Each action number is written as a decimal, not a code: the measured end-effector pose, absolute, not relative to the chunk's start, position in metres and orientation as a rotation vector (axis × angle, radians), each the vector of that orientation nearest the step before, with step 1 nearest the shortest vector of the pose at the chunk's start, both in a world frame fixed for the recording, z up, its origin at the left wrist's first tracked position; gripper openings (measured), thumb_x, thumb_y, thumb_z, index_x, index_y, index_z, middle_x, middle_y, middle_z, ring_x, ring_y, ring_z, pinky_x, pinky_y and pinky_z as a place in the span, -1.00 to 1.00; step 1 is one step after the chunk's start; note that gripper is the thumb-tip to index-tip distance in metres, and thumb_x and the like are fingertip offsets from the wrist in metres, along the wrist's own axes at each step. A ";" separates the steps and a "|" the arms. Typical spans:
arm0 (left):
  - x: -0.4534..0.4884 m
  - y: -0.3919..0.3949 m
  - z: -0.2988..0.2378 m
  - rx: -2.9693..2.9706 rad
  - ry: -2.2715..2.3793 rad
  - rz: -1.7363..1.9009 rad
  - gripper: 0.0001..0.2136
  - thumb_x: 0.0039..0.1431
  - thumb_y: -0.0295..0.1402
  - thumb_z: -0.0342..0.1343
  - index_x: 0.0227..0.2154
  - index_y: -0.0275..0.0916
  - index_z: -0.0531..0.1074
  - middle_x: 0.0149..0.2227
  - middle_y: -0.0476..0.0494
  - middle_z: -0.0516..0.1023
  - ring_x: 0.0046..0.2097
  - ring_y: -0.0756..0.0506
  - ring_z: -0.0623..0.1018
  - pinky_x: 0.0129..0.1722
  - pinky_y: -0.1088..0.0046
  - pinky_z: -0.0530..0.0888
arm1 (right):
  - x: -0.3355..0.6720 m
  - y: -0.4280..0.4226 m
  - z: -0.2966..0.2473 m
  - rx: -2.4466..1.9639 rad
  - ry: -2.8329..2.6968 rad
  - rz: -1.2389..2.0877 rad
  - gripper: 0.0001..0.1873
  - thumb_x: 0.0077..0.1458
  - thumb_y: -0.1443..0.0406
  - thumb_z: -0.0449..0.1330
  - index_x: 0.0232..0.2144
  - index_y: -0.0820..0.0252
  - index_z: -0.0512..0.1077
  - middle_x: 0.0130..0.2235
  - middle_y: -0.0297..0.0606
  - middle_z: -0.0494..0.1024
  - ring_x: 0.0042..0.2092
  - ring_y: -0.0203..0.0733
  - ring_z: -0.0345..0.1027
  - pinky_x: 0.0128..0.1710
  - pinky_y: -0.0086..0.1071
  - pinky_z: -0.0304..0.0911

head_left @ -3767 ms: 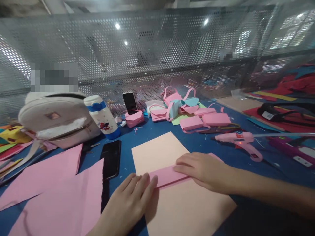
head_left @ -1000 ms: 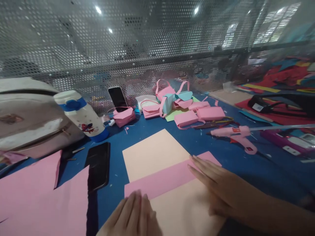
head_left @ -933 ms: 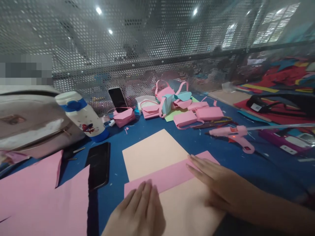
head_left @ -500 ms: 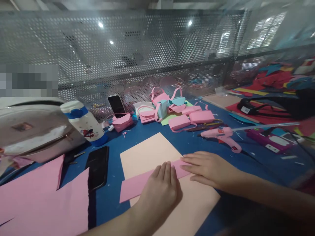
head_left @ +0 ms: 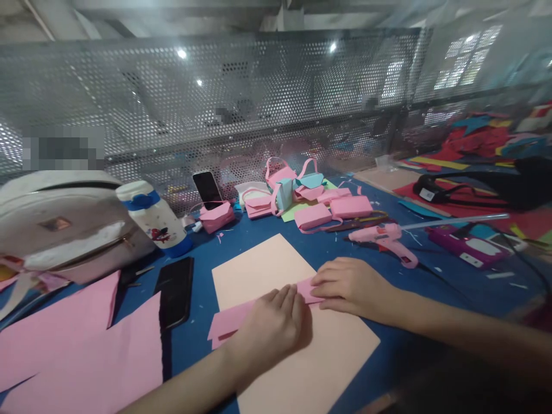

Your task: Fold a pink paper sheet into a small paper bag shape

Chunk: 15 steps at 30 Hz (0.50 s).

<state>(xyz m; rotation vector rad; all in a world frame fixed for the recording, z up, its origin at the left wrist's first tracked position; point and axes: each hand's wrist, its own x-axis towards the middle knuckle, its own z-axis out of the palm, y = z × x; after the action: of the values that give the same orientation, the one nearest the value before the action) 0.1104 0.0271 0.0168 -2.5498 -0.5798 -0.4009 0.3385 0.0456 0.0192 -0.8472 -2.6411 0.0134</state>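
Observation:
A strip of pink paper (head_left: 237,317) lies slantwise across a peach sheet (head_left: 267,261), with a raised fold showing at its left end. My left hand (head_left: 276,319) is closed on the middle of the strip, fingers curled and pressed together. At the strip's right end, my right hand (head_left: 356,286) has its fingers bent over the paper and close together, gripping it. The thumbs and the paper beneath both hands are hidden.
Torn pink sheets (head_left: 99,362) and a black phone (head_left: 175,292) lie left. A bottle (head_left: 157,221) stands by a bag (head_left: 81,227). Small paper bags (head_left: 313,216) sit behind, near a mesh panel (head_left: 276,86). A pink glue gun (head_left: 386,237) lies right, its cord trailing.
The strip lay flat before; now its front part is lifted into a fold. My right hand's fingers, stretched out earlier, have curled round the strip's end. My left hand shifted slightly left.

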 end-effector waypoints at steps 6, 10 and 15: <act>0.103 0.030 0.027 -2.722 -0.674 -0.301 -0.86 0.20 -0.60 -0.06 -0.36 -0.33 0.37 -0.45 -0.13 0.48 -0.49 -0.13 0.49 -0.54 0.35 0.48 | 0.334 0.047 0.025 -0.865 -2.681 0.009 -0.80 0.27 0.21 0.13 -0.21 0.15 0.54 -0.19 -0.32 0.62 -0.13 -0.19 0.41 -0.18 -0.29 0.18; 0.093 0.037 0.027 -2.737 -0.712 -0.339 -0.85 0.20 -0.57 -0.06 -0.42 -0.29 0.35 -0.49 -0.10 0.45 -0.51 -0.11 0.49 -0.52 0.38 0.47 | 0.331 0.046 0.027 -0.880 -2.738 -0.027 -0.79 0.28 0.19 0.13 -0.20 0.14 0.53 -0.19 -0.31 0.62 -0.16 -0.18 0.42 -0.22 -0.29 0.18; 0.073 0.046 0.025 -2.679 -0.674 -0.383 -0.85 0.19 -0.62 -0.05 -0.33 -0.33 0.40 -0.36 -0.20 0.58 -0.36 -0.12 0.61 -0.38 0.40 0.56 | 0.326 0.044 0.032 -0.923 -2.816 -0.035 -0.72 0.19 0.16 0.21 -0.10 0.16 0.48 -0.05 -0.20 0.58 -0.05 -0.10 0.43 -0.14 -0.28 0.26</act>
<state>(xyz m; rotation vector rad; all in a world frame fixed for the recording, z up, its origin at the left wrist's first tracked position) 0.0729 0.0464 0.0251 -2.6786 -0.6736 -0.3829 0.3260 0.0444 0.0324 -0.9228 -2.8158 -0.0355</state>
